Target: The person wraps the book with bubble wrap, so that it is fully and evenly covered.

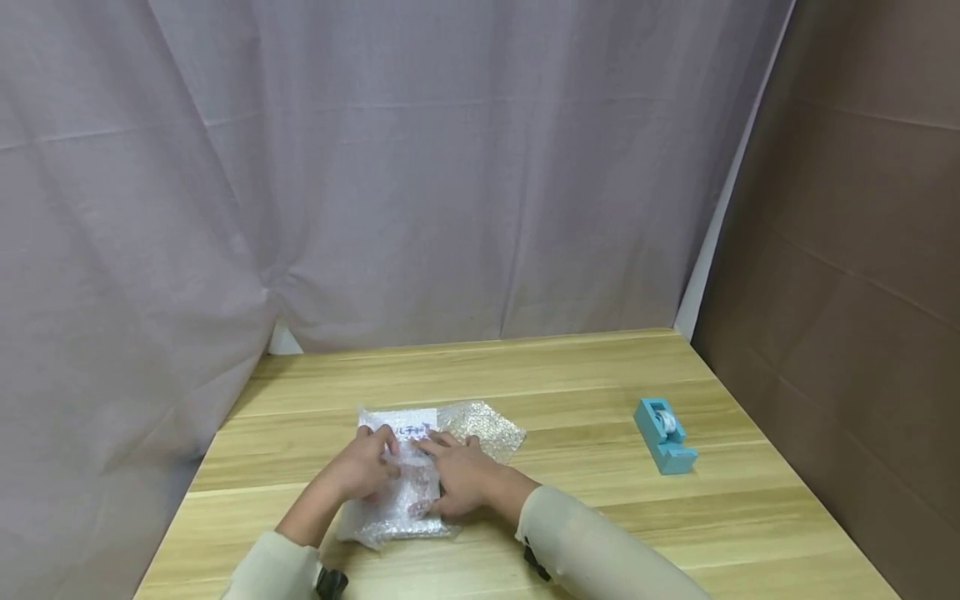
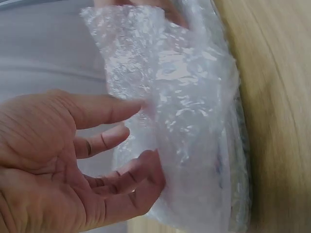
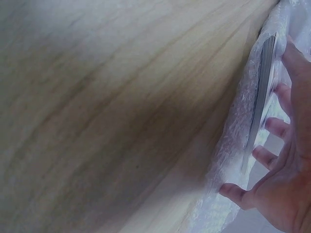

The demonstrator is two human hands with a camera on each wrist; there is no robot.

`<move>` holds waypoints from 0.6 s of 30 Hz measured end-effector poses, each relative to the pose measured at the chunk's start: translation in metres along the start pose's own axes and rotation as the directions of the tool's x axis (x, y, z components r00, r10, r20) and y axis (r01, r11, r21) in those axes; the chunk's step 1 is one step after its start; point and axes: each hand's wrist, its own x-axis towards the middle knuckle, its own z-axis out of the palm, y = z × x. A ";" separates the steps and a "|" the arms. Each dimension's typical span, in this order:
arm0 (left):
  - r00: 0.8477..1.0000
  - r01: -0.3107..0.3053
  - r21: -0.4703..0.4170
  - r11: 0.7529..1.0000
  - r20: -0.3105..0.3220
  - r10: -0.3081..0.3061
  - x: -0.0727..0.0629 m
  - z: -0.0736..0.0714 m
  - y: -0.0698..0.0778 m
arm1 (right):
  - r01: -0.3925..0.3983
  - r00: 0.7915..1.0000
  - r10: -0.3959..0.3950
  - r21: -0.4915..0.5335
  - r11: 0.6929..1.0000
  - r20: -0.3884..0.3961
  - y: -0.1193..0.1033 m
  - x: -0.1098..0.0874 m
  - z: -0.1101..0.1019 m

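Observation:
A flat book (image 3: 263, 90), its page edges showing, lies in clear bubble wrap (image 1: 397, 525) on the table. A white cover with blue lettering (image 1: 410, 431) shows through at its far end. My left hand (image 1: 367, 465) is over the left side of the package. In the left wrist view its bent, parted fingers (image 2: 133, 191) touch a raised flap of the wrap (image 2: 129, 53). My right hand (image 1: 463, 477) rests on the package's right side, and in the right wrist view its fingers (image 3: 265, 156) are spread along the book's edge.
A loose piece of the bubble wrap (image 1: 491, 427) spreads out to the right beyond my right hand. Farther right stands a blue tape dispenser (image 1: 663, 437) with a roll of tape in it. Grey curtains (image 1: 420, 208) hang behind the wooden table (image 1: 562, 375).

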 end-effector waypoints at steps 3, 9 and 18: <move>1.000 0.001 0.024 1.000 0.016 -0.002 0.004 0.002 -0.001 | 0.006 1.000 -0.006 -0.012 1.000 -0.003 0.001 -0.001 0.000; 0.999 0.010 0.060 0.998 0.042 -0.012 0.008 0.002 -0.003 | 0.037 0.999 -0.037 0.004 0.999 -0.006 0.003 -0.001 0.000; 0.998 -0.005 0.159 0.987 0.060 -0.004 0.010 0.002 -0.001 | 0.078 0.997 -0.078 0.025 0.997 0.010 0.009 -0.003 -0.002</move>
